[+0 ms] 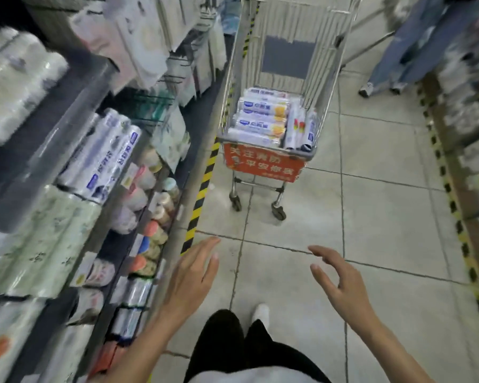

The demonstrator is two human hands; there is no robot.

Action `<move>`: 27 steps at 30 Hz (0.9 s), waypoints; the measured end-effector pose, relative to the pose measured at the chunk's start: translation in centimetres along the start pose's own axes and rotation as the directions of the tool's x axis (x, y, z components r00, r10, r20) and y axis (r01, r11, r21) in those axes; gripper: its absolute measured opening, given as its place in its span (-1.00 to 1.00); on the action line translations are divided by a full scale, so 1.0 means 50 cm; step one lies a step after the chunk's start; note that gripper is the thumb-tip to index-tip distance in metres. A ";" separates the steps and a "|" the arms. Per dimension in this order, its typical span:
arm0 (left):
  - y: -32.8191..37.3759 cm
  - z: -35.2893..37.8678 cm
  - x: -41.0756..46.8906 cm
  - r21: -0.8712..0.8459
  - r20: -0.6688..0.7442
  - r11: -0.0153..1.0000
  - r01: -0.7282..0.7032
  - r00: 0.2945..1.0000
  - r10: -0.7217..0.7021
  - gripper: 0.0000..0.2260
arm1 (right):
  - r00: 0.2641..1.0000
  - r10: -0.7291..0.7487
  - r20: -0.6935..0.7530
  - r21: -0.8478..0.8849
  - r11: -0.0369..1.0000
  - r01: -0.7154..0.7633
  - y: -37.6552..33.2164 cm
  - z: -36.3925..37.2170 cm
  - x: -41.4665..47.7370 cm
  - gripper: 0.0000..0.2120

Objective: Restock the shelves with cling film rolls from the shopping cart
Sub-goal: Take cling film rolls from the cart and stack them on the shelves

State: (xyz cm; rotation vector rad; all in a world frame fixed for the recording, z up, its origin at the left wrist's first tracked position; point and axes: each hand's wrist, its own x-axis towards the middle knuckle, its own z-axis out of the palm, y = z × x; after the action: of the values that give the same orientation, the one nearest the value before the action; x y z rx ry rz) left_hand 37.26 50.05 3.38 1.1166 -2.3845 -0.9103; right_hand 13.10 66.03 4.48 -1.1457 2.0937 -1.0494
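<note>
Cling film rolls [260, 125]: stacked in shopping cart [263, 164], well ahead down the aisle. Probably light, stiff, slick-wrapped; best gripped mid-length. Left hand [194, 275] and right hand [335, 280] empty, fingers relaxed.

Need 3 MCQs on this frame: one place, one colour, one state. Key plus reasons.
1. Where is the shopping cart?
A) behind the person
B) in the aisle ahead, right of the shelves
C) lifted onto a shelf

2. What colour is the sign on the cart's front?
A) blue
B) green
C) red

3. What are the left hand and right hand doing?
A) both open, empty
B) both gripping rolls
C) left gripping the cart

Key: B, its wheels are on the floor tiles ahead; C, red panel with pale lettering; A, fingers spread, cling film rolls lie in the cart.
</note>
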 end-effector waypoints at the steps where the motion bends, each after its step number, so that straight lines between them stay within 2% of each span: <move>1: 0.006 0.003 0.041 0.003 0.010 1.000 -0.020 1.000 0.019 -0.54 | 1.000 -0.001 0.000 -0.007 1.000 0.001 0.006 -0.016 0.033 -0.61; 5: 0.004 0.015 0.204 0.027 0.050 0.996 -0.090 0.995 0.088 -0.62 | 1.000 0.023 -0.010 -0.030 0.999 -0.023 0.032 -0.061 0.177 -0.68; 10: -0.026 0.036 0.436 0.034 0.047 0.977 -0.211 0.977 0.209 -0.57 | 0.999 0.038 -0.037 -0.036 0.999 -0.039 0.054 -0.075 0.373 -0.67; 14: -0.057 0.043 0.645 0.072 0.047 0.943 -0.324 0.946 0.321 -0.61 | 0.994 0.074 -0.082 -0.040 0.996 -0.078 0.055 -0.083 0.538 -0.67; 20: -0.086 0.041 0.904 0.076 0.068 0.906 -0.415 0.909 0.411 -0.65 | 0.993 0.093 -0.073 -0.029 0.995 -0.095 0.034 -0.091 0.765 -0.58; 27: -0.115 0.072 1.153 0.146 0.047 0.873 -0.465 0.885 0.464 -0.71 | 0.998 0.047 -0.041 -0.033 0.998 -0.048 0.031 -0.107 1.053 -0.71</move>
State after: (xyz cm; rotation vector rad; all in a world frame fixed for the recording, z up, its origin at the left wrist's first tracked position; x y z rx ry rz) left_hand 2.31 3.85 -0.62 0.5315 -2.5959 -0.5715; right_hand -17.93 23.24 2.00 -1.0937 2.1672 -1.0266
